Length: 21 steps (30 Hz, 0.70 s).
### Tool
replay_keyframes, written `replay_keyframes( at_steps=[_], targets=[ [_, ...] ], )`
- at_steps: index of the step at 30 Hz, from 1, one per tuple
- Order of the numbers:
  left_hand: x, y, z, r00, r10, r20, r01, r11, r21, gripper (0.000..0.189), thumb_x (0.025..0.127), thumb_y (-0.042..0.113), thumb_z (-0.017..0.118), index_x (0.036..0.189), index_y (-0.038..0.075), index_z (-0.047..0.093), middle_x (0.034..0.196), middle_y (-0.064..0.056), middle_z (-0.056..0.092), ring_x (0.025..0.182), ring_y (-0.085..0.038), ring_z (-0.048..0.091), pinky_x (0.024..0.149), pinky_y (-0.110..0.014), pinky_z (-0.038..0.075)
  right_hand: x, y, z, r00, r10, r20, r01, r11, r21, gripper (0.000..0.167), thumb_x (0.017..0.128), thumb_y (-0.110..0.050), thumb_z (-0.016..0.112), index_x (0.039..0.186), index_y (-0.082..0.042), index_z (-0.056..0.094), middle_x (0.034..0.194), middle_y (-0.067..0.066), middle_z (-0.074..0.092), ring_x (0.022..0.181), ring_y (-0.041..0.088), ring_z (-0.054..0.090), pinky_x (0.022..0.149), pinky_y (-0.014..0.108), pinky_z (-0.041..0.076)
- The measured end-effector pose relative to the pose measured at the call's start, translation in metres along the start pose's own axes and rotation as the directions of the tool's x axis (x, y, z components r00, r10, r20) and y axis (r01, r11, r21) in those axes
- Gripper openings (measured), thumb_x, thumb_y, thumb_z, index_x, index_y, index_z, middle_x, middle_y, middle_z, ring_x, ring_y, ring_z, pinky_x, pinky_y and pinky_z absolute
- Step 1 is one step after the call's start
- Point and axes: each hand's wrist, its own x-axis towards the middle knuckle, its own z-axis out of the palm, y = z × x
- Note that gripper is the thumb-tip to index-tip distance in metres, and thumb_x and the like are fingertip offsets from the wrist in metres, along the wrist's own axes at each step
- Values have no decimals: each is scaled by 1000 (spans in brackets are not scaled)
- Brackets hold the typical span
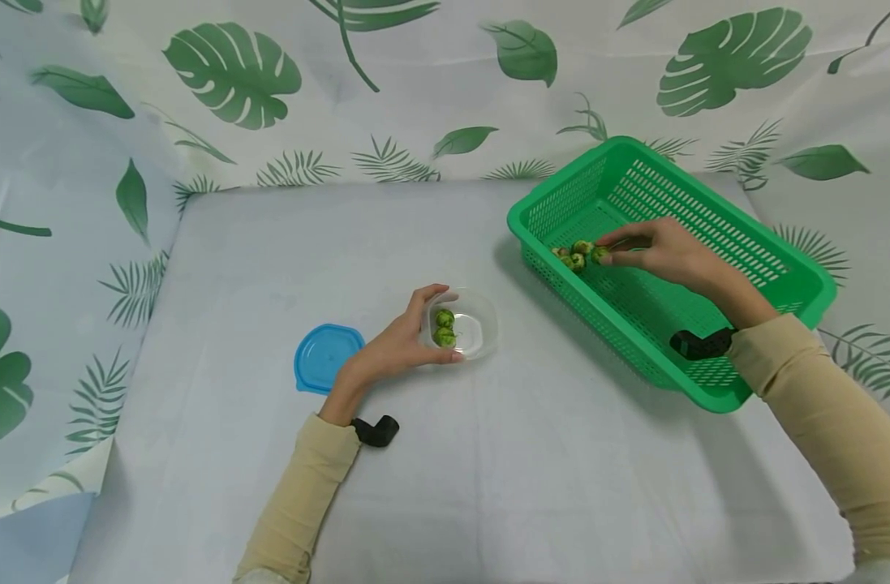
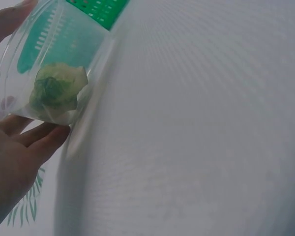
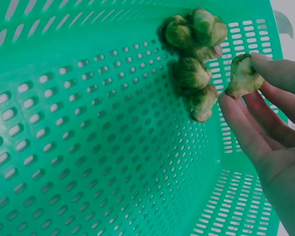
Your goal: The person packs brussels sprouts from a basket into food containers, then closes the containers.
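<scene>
Between thumb and fingertips, my right hand (image 1: 664, 253) pinches a Brussels sprout (image 3: 245, 76) inside the green basket (image 1: 751, 227). Beside it, several more Brussels sprouts (image 3: 194, 73) lie clustered in the basket's left end. My left hand (image 1: 401, 345) grips a small clear plastic container (image 1: 481, 312) from its left side, thumb and fingers spread around its wall. Two Brussels sprouts (image 1: 445, 328) sit in the container, against the side nearest my palm. In the left wrist view, a sprout (image 2: 58, 87) shows through the see-through wall.
A blue lid (image 1: 329, 355) lies on the white table left of the container, partly behind my left wrist. The basket's raised rim (image 1: 583, 304) stands between the container and my right hand. Leaf-patterned cloth (image 1: 415, 89) hangs behind and beside the table.
</scene>
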Motion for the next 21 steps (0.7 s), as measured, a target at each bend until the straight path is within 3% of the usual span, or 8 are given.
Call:
replay_keyframes(
  at_steps=[5,11,21],
  targets=[
    [0,-1,0,1000,-2,0,2,1000,3,100,86,26,85,160,22,17,163,4,37,157,-18,18,125,-54,20,-2,-4,0,1000,-8,-9,8,1000,22,45,100,-37,70,135,-9,68,131,20,68,96,-8,59,101,56,48],
    [1,-2,0,1000,-5,6,5,1000,-7,101,86,27,85,161,23,17,164,4,36,157,-19,18,125,-55,20,-3,-7,0,1000,-15,-16,15,1000,13,46,99,-40,70,135,-11,68,131,18,68,98,-6,59,99,56,48],
    [1,-2,0,1000,7,3,-7,1000,-6,101,87,26,85,161,19,16,163,3,37,157,-18,18,125,-54,20,-6,-23,0,998,-56,6,56,998,-6,41,100,-36,68,134,-12,68,130,15,69,95,-12,61,95,49,52]
  ],
)
